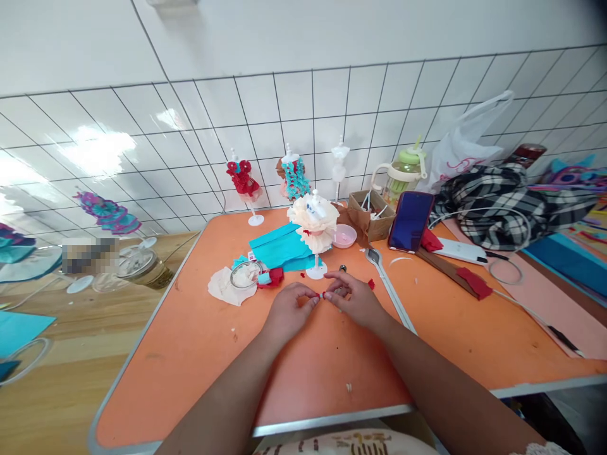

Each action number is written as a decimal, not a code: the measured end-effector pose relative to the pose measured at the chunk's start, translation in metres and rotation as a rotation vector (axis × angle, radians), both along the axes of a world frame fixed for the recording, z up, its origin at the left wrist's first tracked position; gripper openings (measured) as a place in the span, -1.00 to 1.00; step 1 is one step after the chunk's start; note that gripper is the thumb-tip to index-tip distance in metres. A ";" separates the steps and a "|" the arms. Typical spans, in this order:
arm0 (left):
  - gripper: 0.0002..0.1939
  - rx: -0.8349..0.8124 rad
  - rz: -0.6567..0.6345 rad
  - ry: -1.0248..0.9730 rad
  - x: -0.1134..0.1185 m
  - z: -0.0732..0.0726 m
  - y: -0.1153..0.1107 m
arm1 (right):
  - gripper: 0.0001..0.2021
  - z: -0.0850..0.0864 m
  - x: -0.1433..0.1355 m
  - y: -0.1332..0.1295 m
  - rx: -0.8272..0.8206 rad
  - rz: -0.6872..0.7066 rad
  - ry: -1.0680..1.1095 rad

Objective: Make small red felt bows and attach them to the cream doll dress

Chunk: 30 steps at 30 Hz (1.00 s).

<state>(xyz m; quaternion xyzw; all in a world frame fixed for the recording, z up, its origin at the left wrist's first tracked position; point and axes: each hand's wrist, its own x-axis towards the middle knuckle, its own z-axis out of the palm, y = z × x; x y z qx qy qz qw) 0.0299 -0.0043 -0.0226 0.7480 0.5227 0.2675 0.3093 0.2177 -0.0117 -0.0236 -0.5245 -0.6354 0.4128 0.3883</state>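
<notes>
Orange surface (332,366) here, and both hands (315,297) are pinching a tiny red-and-blue piece (322,296) between fingertips.

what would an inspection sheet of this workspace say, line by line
surface: orange table, small scraps scattered on it
job's things: small red-and-blue piece, held near the cream ruffled dress
clutter: phone, open box, plaid cloth, blue paper
hands: left hand and right hand pinch the piece
cables: white cable crosses pink paper
surroundings: tiled wall behind, wooden surface at left
</notes>
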 end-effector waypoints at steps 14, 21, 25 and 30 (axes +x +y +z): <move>-0.81 0.055 0.122 0.611 -0.017 0.001 0.004 | -0.70 -0.017 0.199 -0.030 0.064 -0.563 -0.956; -0.80 0.075 0.168 0.559 -0.021 0.006 0.002 | -0.68 -0.011 0.165 -0.008 0.441 -0.207 -1.065; -0.79 0.145 0.170 0.519 -0.020 0.011 0.001 | -0.50 -0.009 0.140 0.007 0.689 -0.203 -1.203; -0.80 0.182 0.179 0.443 -0.023 0.014 0.001 | -0.80 -0.014 0.137 0.011 0.814 -0.309 -1.101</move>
